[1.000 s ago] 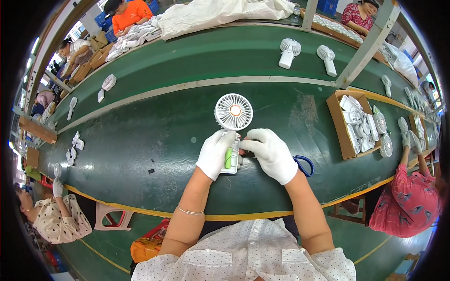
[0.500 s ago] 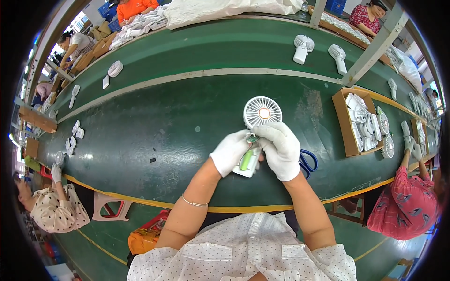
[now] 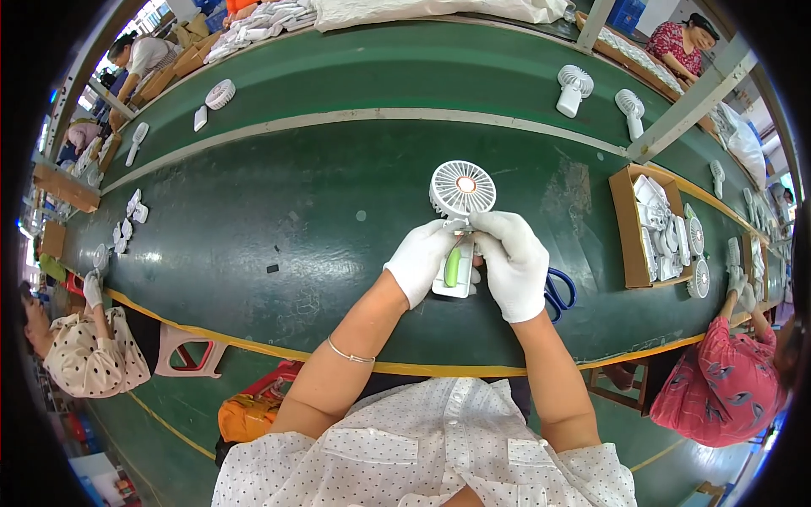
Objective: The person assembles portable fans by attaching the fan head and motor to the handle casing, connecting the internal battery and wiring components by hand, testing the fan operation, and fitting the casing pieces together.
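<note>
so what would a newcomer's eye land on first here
Probably the white fan near the middle, its round grille orange-ringed at the centre, with the white-gloved left hand and right hand at its neck. Next, the bright green cylinder in its open handle. Then blue looped handles beside the right hand, and the cardboard box of white parts farther right.

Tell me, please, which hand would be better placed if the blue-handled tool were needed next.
Probably the right hand: it is beside the blue-handled tool, while the left hand is farther away, across the white fan. Both are occupied at the fan.
</note>
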The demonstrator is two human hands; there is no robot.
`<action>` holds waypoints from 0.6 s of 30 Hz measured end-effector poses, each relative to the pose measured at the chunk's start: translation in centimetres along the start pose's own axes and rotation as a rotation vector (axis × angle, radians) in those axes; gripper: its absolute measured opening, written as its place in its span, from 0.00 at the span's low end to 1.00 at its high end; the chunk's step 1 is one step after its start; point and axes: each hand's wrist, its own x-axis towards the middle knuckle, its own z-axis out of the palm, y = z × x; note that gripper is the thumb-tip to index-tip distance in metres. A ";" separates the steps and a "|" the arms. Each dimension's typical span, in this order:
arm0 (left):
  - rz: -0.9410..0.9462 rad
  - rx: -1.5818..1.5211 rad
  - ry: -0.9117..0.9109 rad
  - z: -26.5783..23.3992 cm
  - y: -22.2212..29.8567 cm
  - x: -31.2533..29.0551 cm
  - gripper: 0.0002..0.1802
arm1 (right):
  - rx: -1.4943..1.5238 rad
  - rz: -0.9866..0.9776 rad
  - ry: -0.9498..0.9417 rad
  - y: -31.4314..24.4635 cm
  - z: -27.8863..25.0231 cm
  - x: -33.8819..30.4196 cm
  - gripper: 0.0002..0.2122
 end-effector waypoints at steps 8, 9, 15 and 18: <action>-0.058 -0.058 0.050 0.3 0.5 -0.2 0.26 | 0.149 0.325 -0.109 1.2 0.0 0.3 0.09; -0.057 -0.062 0.044 0.3 0.6 -0.2 0.26 | 0.071 0.250 -0.131 1.4 0.1 0.3 0.09; -0.051 -0.090 0.046 -0.4 0.5 -0.2 0.23 | -0.186 -0.069 -0.166 1.6 -0.2 0.7 0.11; -0.053 -0.095 0.038 -0.7 0.6 -0.3 0.21 | -0.205 -0.160 -0.125 1.5 0.3 0.6 0.12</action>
